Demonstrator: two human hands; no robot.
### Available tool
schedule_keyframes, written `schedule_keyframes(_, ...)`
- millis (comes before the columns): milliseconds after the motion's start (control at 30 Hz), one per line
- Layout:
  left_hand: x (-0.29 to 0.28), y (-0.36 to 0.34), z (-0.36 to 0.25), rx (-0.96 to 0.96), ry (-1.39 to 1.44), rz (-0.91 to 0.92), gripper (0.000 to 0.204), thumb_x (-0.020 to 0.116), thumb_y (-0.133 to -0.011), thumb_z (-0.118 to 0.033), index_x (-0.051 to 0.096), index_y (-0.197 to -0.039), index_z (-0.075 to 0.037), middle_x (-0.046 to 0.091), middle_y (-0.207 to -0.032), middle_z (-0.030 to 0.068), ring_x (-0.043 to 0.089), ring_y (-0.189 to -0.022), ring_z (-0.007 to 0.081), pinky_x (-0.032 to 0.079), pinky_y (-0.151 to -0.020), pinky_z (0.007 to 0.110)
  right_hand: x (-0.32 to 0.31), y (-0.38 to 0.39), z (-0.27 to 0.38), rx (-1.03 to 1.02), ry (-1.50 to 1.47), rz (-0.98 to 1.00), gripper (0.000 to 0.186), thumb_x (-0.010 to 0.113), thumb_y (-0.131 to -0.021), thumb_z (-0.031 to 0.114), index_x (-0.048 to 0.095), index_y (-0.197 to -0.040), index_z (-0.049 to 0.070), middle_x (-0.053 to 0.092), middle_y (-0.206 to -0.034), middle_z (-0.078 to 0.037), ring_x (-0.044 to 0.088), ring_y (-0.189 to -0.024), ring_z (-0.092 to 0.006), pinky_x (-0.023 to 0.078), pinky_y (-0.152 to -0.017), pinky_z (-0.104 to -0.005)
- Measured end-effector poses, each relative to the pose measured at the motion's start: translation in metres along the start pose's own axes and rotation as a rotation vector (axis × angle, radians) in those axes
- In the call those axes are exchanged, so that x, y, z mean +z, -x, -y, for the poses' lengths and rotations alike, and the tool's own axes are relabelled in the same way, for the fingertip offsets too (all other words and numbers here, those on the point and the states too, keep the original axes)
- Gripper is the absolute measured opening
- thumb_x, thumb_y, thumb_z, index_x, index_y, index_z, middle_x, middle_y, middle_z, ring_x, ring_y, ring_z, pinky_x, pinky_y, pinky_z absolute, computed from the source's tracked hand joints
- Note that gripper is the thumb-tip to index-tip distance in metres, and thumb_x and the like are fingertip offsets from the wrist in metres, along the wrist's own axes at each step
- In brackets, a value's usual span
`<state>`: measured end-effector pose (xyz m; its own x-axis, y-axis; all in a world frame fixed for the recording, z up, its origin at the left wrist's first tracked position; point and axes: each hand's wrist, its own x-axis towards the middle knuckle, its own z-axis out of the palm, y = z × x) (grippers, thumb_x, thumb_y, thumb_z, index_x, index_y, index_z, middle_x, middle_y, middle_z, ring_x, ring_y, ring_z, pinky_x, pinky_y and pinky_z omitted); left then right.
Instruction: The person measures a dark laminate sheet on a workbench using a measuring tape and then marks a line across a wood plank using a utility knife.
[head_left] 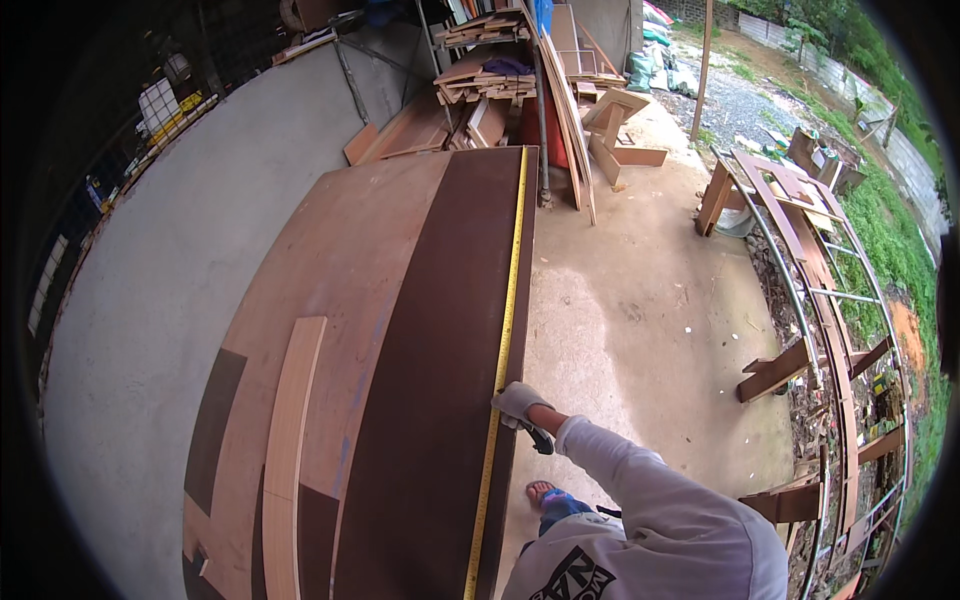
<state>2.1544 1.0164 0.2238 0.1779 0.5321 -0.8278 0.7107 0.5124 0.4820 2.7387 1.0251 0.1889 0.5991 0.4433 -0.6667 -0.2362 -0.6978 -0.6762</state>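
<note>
My right hand (519,400), in a pale work glove, reaches over the right edge of a long dark brown board (430,330). Its fingers are closed and rest against a yellow tape measure blade (511,290). A small dark object (541,439) sticks out beneath the hand; its kind is too unclear to tell. The blade lies stretched lengthwise along the board near its right edge, from the far end down to the lower edge of the view. My left hand is out of view.
Left of the board lie lighter wood sheets (330,240) and a loose plank (294,450). Stacked timber offcuts (490,85) fill a rack at the far end. A concrete floor (640,330) runs along the right, bordered by a metal frame (845,295) bearing boards. My foot (542,492) is beside the board.
</note>
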Motion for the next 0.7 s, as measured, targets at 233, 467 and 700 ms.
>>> schedule_keyframes(233,-0.002,-0.024,0.005,0.059,-0.131,0.064,0.049,0.067,-0.101,-0.053,0.077,-0.087,-0.006,0.062,-0.06,0.0004,0.051,-0.046,0.0128,0.039,-0.044,0.034,-0.002,-0.041,-0.004,-0.024,0.235,0.046,0.029,0.061,-0.097,0.023,0.075,-0.087,0.0,0.073,-0.071,-0.012,0.071,-0.056,-0.0264,0.056,-0.05,-0.0402)
schedule_keyframes(467,-0.017,-0.039,0.016,-0.074,-0.052,0.003,0.042,0.07,-0.1,-0.037,0.079,-0.102,0.004,0.069,-0.07,0.0059,0.063,-0.056,0.012,0.048,-0.053,0.031,0.028,-0.051,0.004,-0.029,0.238,0.14,0.031,0.064,-0.099,0.03,0.065,-0.08,0.005,0.065,-0.066,-0.006,0.058,-0.047,-0.0174,0.046,-0.042,-0.0354)
schedule_keyframes(700,-0.049,-0.027,0.023,-0.036,-0.159,-0.044,0.055,0.073,-0.093,-0.054,0.08,-0.091,0.001,0.074,-0.074,0.009,0.067,-0.065,0.0162,0.054,-0.066,0.034,0.007,-0.069,-0.023,0.054,0.101,0.271,0.032,0.064,-0.105,0.035,0.051,-0.081,0.019,0.043,-0.06,0.006,0.04,-0.043,-0.0087,0.034,-0.04,-0.0285)
